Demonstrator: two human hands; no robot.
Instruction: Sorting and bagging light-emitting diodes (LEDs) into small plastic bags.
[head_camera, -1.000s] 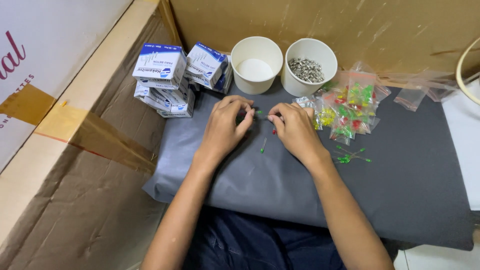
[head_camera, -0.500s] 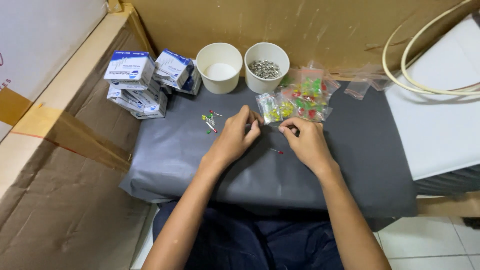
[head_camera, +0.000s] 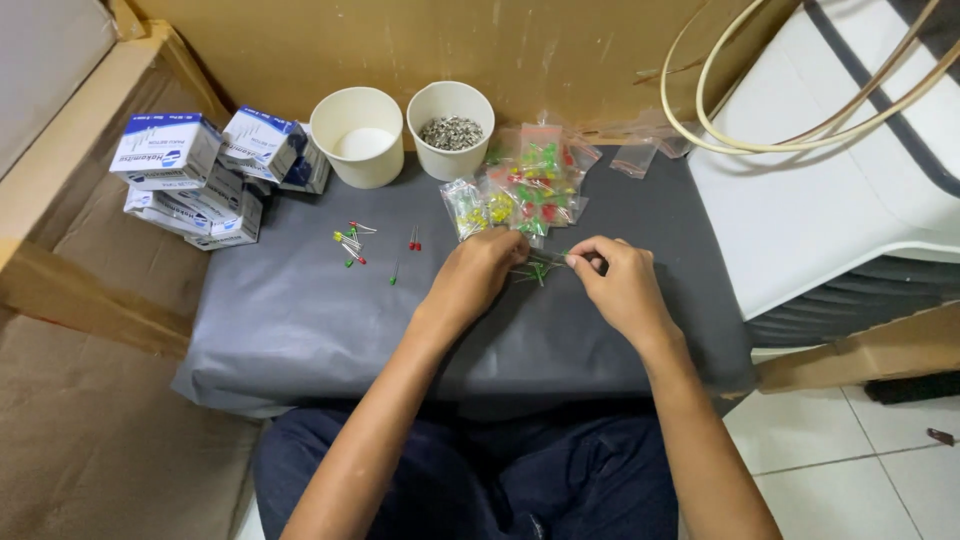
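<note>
Both forearms reach in from the near edge and converge over the middle of the grey tabletop (head_camera: 300, 320). The left hand (head_camera: 480, 275) lies knuckles-up, its fingers curled down onto a small cluster of green LEDs (head_camera: 535, 268). The right hand (head_camera: 620, 280) sits just right of it, thumb and forefinger pinched on a thin LED lead. Clear bags of coloured LEDs (head_camera: 520, 190) lie just beyond the hands, with two white paper cups (head_camera: 400, 130) farther back.
</note>
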